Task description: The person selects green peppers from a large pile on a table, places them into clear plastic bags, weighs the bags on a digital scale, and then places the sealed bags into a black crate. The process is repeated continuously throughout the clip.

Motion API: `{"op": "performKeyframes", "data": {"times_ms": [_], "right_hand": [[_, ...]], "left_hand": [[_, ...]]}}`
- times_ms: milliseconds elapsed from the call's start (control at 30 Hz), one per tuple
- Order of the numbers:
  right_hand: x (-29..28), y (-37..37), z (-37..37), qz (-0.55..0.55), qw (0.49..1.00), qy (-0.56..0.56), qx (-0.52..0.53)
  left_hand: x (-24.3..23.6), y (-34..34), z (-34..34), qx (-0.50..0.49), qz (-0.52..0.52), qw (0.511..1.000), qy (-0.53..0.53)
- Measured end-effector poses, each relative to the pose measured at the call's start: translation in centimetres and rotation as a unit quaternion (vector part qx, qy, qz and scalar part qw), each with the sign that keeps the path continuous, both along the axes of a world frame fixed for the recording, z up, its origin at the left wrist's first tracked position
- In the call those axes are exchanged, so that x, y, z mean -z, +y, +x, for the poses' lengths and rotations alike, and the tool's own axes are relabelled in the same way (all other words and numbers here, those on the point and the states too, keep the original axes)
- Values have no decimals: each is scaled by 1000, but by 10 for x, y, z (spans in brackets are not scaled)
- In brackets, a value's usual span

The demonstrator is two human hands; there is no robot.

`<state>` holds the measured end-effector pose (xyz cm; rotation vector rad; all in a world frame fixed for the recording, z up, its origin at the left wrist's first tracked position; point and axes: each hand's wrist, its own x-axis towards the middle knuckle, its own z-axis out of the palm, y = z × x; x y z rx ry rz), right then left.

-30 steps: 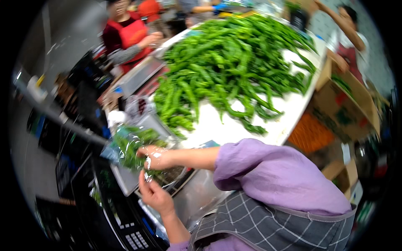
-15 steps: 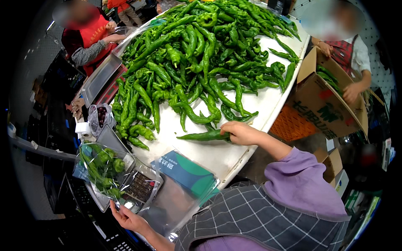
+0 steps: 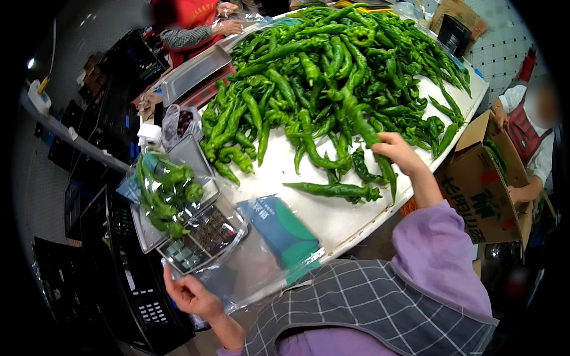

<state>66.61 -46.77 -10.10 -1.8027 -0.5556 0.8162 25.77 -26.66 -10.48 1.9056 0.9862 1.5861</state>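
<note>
My right hand (image 3: 401,153) is closed around a long green pepper (image 3: 360,120) at the front right of a big pile of green peppers (image 3: 291,89). Just below it, a single loose pepper (image 3: 329,189) lies on the white tabletop (image 3: 279,216). At the lower left, my left hand (image 3: 193,295) is empty, with its index finger stretched out and the others loosely bent. That hand is by the near corner of a scale (image 3: 191,252) with a keypad. A clear plastic bag of green peppers (image 3: 163,190) rests on the scale.
Flat printed plastic bags (image 3: 282,231) lie in front of me. Beyond the scale are a bag of dark round fruit (image 3: 184,123) and a grey tray (image 3: 195,74). A person in red (image 3: 189,41) works far left; another stands at right by a cardboard box (image 3: 484,184).
My right hand has let go of one pepper, left lying on the table, and has taken hold of another at the pile. The view has shifted, and my left hand is farther from the bagged peppers.
</note>
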Motion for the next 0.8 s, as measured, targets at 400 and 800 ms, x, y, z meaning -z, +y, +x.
{"op": "performKeyframes", "data": {"times_ms": [400, 800], "right_hand": [[9, 38, -35, -21, 983, -182, -32], [-73, 263, -191, 155, 866, -365, -304]], "left_hand": [[-10, 4, -39, 17, -27, 999, 23], [-16, -25, -58, 68, -8, 994, 82]]}}
